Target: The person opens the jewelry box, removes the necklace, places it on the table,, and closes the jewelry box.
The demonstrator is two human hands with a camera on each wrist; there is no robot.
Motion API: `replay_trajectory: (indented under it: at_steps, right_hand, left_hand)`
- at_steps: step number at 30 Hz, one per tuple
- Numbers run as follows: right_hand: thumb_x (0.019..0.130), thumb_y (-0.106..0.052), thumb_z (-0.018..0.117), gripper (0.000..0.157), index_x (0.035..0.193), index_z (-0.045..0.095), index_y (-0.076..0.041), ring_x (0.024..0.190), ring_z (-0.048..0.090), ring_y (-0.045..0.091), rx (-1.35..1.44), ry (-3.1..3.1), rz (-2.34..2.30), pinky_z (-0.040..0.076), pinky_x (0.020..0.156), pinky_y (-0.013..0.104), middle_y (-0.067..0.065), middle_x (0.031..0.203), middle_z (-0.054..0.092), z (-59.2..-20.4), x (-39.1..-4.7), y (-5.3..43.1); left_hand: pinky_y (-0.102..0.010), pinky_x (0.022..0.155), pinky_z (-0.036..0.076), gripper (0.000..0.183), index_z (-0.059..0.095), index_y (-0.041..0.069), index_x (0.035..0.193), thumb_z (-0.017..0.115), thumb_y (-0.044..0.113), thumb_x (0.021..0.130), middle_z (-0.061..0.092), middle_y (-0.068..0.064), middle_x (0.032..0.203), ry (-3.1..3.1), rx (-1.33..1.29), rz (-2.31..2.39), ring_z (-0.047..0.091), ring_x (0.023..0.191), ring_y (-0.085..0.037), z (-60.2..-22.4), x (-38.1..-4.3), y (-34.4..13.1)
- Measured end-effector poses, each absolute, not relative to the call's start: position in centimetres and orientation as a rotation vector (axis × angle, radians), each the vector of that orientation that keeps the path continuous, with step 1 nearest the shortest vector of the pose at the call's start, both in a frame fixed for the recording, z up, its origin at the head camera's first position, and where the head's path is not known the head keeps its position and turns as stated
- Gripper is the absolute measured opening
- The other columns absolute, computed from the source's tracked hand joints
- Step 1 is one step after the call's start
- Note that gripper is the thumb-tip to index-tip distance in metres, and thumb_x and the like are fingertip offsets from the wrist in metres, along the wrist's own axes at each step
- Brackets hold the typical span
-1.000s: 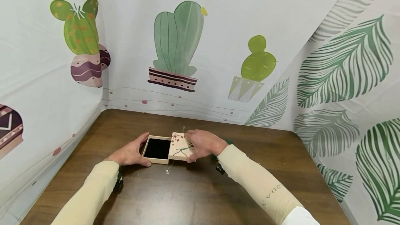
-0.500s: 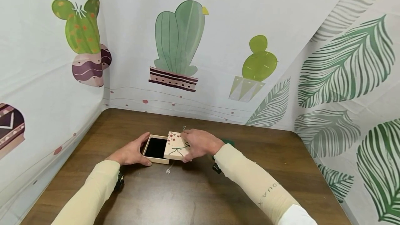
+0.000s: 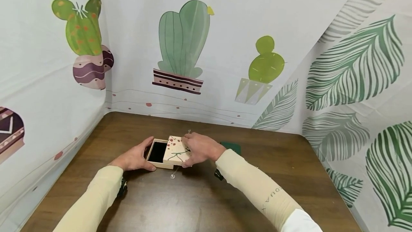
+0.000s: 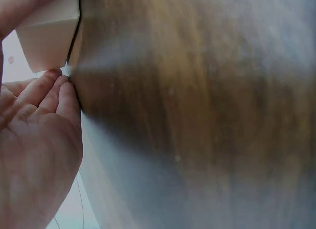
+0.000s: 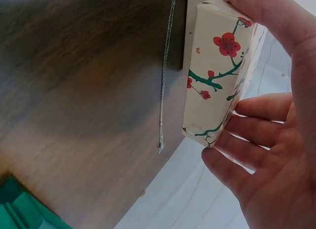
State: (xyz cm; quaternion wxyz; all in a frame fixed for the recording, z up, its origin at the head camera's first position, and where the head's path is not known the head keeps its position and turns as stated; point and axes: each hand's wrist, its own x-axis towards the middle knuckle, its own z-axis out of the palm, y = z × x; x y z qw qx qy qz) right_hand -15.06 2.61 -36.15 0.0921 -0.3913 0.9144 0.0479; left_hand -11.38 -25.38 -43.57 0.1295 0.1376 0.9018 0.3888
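Note:
A cream box base (image 3: 153, 164) with a black lining (image 3: 157, 152) sits on the table. My left hand (image 3: 133, 157) holds it by its left end, thumb at the front and fingers at the back. Over the base's right part is the lid (image 3: 175, 149), printed with red blossoms and green branches. My right hand (image 3: 200, 148) grips this lid at its right side, as the right wrist view also shows. A thin silver necklace (image 5: 164, 76) lies by the box. Its pendant end (image 3: 172, 176) shows in front and the other end behind; the middle is hidden under the lid.
Behind the right wrist lies a dark green object (image 3: 232, 147), partly covered by the sleeve. The brown wooden table (image 3: 180, 203) meets a fabric backdrop (image 3: 225, 46) with cactus and leaf prints at the back and sides.
My right hand has slid the lid leftward over the base, so less of the black lining shows. More of the green object has come into sight. The left hand has stayed put.

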Motion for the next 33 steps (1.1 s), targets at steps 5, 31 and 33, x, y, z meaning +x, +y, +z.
replay_trajectory:
  at_steps: [5,31,33]
  right_hand:
    - [0.08,-0.065,0.081,0.079,0.136,0.057,-0.014,0.111,0.059,0.016,-1.209,2.718,0.127,0.055,0.092,0.029,-0.001,0.133,0.063,-36.5,-15.1,2.3]
    - [0.085,-0.067,0.074,0.092,0.153,0.049,-0.01,0.13,0.057,0.023,-1.221,2.719,0.122,0.048,0.113,0.035,0.006,0.151,0.056,-37.2,-14.9,0.3]
    - [0.085,-0.068,0.073,0.092,0.153,0.049,-0.01,0.13,0.057,0.022,-1.222,2.723,0.118,0.049,0.111,0.034,0.006,0.151,0.056,-37.2,-14.9,0.2]
  left_hand:
    - [-0.056,0.112,0.042,0.126,0.018,-0.007,0.161,0.097,0.02,0.065,0.044,-0.032,0.156,2.606,0.395,1.154,0.055,0.133,-0.041,-43.8,-11.4,-25.4]
    - [-0.064,0.119,0.034,0.126,0.018,-0.005,0.162,0.096,0.022,0.066,0.039,-0.033,0.16,2.6,0.37,1.148,0.045,0.143,-0.047,-43.3,-11.1,-25.1]
    - [-0.064,0.12,0.034,0.127,0.018,-0.005,0.161,0.097,0.021,0.066,0.039,-0.033,0.16,2.593,0.374,1.159,0.045,0.143,-0.047,-43.3,-11.1,-25.1]
